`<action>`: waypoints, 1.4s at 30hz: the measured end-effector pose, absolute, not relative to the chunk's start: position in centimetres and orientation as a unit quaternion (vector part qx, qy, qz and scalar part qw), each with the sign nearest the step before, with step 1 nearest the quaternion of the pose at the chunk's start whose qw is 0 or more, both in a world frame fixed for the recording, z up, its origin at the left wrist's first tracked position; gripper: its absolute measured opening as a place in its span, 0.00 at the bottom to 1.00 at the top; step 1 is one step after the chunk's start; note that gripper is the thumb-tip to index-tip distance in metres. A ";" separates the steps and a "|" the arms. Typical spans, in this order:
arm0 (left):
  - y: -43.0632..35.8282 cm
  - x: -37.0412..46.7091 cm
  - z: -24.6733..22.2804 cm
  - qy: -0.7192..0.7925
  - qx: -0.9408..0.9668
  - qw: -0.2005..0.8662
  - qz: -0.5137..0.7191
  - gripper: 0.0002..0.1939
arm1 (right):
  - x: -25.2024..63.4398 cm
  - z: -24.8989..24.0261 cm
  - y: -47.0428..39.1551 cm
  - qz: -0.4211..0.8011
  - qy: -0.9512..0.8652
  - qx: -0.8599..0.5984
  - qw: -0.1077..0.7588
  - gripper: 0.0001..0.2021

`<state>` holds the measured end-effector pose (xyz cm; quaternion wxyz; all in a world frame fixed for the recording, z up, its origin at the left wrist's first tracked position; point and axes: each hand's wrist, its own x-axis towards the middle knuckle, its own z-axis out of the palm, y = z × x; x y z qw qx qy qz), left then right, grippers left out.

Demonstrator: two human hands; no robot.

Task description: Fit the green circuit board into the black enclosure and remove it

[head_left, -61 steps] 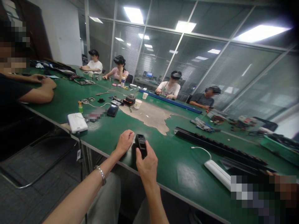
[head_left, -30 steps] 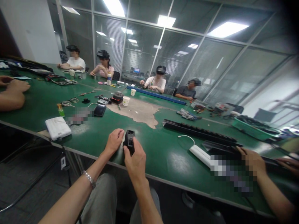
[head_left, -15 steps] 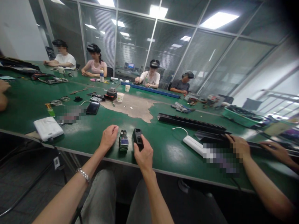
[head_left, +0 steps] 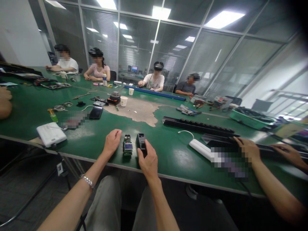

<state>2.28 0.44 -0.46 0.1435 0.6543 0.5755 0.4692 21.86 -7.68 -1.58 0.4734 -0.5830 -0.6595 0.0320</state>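
A small green circuit board assembly (head_left: pixel 127 146) with a little display stands on the green table (head_left: pixel 175 179), between my two hands. Just left of it my left hand (head_left: pixel 112 141) rests on the tabletop, fingers curled in, with nothing showing in them. My right hand (head_left: pixel 149 158) has its thumb and fingers around a narrow black plastic casing (head_left: pixel 141 140) to the right of the board. The casing's far end shows openings; its near part is partly hidden by the hand.
A white box (head_left: pixel 51 134) and a black phone (head_left: pixel 96 112) lie to the left. A white power strip (head_left: pixel 201 150) and long black rails (head_left: pixel 197 125) are on the right, where another person's hands (head_left: pixel 249 150) work. Paper cups (head_left: pixel 123 101) stand farther back; several people sit opposite.
The view has shifted very slightly. Both my hands, the circuit board and the black casing keep their places relative to one another.
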 end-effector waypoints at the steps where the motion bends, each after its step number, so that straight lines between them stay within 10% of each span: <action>1: 0.5 2.3 -0.5 0.575 0.654 0.143 0.470 0.18 | 21.8 -1.6 -7.7 0.035 -0.659 -0.584 0.473 0.25; 42: 0.6 1.9 -0.4 0.555 0.659 0.159 0.482 0.18 | 14.6 0.9 -9.4 0.014 -0.679 -0.591 0.436 0.28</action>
